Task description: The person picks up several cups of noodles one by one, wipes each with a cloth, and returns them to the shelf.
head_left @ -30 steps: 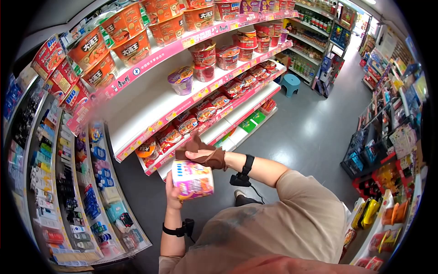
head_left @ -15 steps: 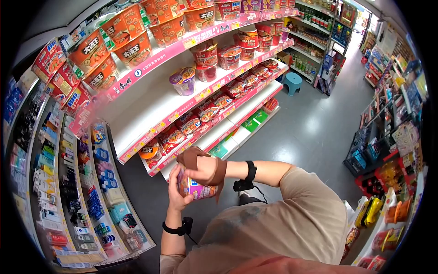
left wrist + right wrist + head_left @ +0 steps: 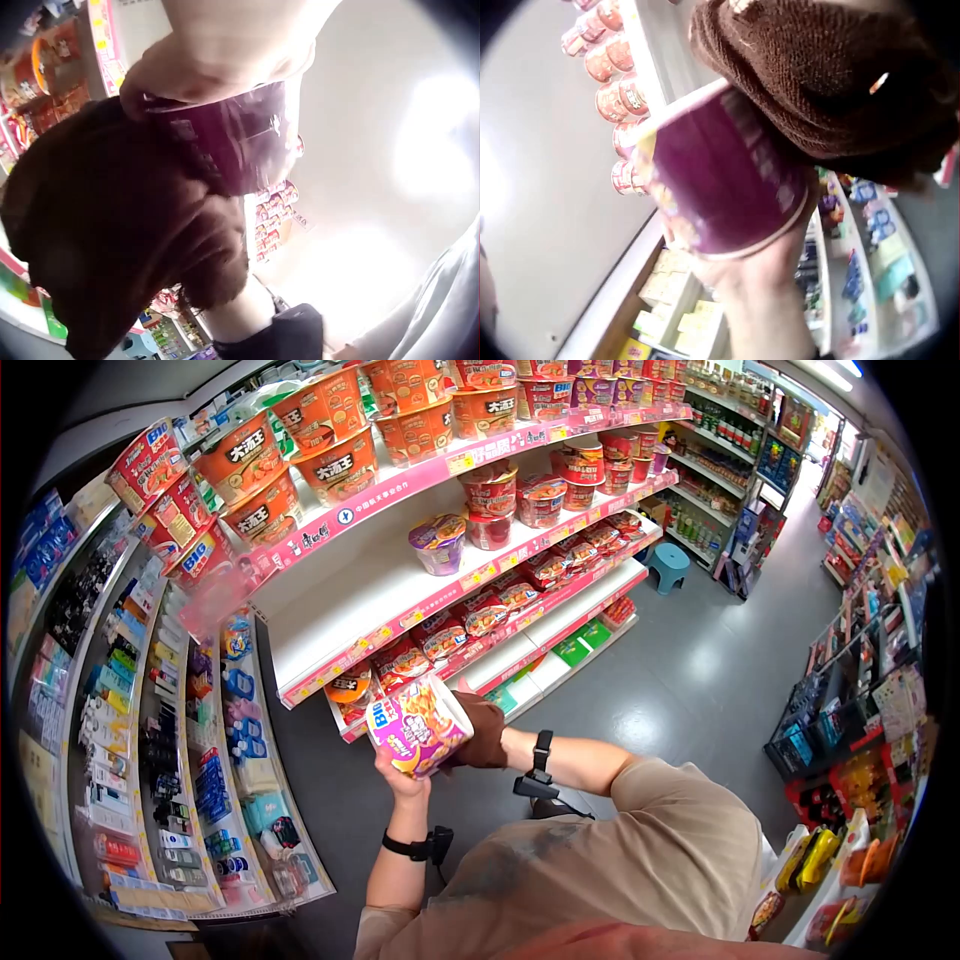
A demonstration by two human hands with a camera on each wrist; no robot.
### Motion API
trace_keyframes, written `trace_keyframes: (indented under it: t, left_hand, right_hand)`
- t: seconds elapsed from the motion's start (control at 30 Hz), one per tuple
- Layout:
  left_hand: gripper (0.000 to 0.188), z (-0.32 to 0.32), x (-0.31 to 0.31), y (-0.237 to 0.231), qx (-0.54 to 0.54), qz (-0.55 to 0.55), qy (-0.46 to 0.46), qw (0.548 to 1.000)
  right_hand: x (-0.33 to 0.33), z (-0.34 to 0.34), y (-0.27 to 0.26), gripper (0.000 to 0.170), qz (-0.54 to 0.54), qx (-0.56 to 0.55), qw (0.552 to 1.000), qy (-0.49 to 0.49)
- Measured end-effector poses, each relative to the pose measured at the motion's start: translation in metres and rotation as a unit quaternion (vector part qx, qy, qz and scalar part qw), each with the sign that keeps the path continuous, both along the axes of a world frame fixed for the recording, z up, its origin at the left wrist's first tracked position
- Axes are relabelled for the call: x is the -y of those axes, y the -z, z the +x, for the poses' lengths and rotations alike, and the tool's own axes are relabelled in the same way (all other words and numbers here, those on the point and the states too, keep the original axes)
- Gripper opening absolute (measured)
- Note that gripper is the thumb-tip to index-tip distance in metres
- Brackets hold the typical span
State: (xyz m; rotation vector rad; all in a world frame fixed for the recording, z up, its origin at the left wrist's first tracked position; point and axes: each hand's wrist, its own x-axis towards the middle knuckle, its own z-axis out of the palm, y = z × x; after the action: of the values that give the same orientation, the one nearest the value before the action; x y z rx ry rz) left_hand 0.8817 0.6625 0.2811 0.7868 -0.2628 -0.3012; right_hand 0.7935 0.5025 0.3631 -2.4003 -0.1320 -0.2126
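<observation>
My left hand [image 3: 402,772] grips a purple and white instant noodle cup [image 3: 415,730], tilted, with its printed label facing up. The fingers lie around the cup's lower side in the right wrist view. A brown towel-like cloth [image 3: 482,730] is bunched over my right hand [image 3: 508,746], which holds it against the cup's right end. The cloth [image 3: 817,82] hides most of those fingers. In the left wrist view the cup's purple wall [image 3: 232,135] shows between my left hand [image 3: 217,67] and the dark cloth [image 3: 127,217].
Ahead stands a shelf unit [image 3: 350,600] with pink edges. Orange noodle tubs [image 3: 340,465] line its top, and a purple noodle cup [image 3: 437,545] sits on the tier below. Toiletry shelves [image 3: 190,760] run along the left. A blue stool [image 3: 669,567] stands on the aisle floor.
The right hand and cloth lay across the cup half a second ago and are now at its right end. The cup has been turned, showing its printed label. The view has shifted slightly.
</observation>
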Motion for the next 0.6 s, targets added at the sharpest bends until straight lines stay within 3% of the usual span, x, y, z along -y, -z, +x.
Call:
trace_keyframes:
  t: [0.03,0.07,0.1,0.2,0.3,0.37,0.43,0.47,0.53,0.57,0.6]
  left_hand:
    - [0.078,-0.002,0.009,-0.001,0.039,0.007,-0.051,0.998]
    - [0.091,-0.008,0.018,-0.003,0.165,0.035,-0.108,0.980]
    - [0.108,-0.006,0.028,0.001,0.275,0.019,-0.154,0.949]
    - [0.120,-0.009,0.043,-0.012,0.408,0.122,-0.271,0.863]
    - [0.122,-0.005,0.035,-0.015,0.494,0.293,-0.343,0.744]
    - [0.123,0.001,0.035,-0.012,0.504,0.307,-0.364,0.720]
    - [0.124,0.002,0.033,-0.010,0.498,0.347,-0.361,0.708]
    - [0.124,0.001,0.031,-0.007,0.495,0.368,-0.357,0.702]
    - [0.125,-0.003,0.032,-0.003,0.485,0.388,-0.358,0.698]
    - [0.126,-0.005,0.033,-0.002,0.480,0.399,-0.357,0.695]
    - [0.124,-0.005,0.035,-0.005,0.496,0.402,-0.360,0.680]
  right_hand:
    - [-0.013,0.002,0.004,0.059,-0.001,0.058,0.997,0.046]
    - [-0.021,0.005,0.015,0.058,0.022,0.082,0.994,0.068]
    - [-0.021,0.012,0.028,0.057,0.082,0.082,0.991,0.066]
    - [-0.019,0.029,0.063,0.055,0.300,0.024,0.953,0.023]
    - [-0.013,0.029,0.079,0.053,0.267,0.028,0.963,0.027]
    - [-0.007,0.028,0.083,0.052,0.214,0.031,0.975,0.052]
    - [-0.007,0.030,0.078,0.058,0.312,-0.190,0.922,0.127]
    - [-0.009,0.032,0.077,0.057,0.542,-0.106,0.833,0.029]
    - [-0.004,0.042,0.086,0.059,0.659,-0.124,0.741,-0.031]
    - [-0.001,0.033,0.094,0.059,0.421,-0.078,0.904,0.021]
    - [-0.002,0.018,0.069,0.060,0.145,-0.048,0.983,0.105]
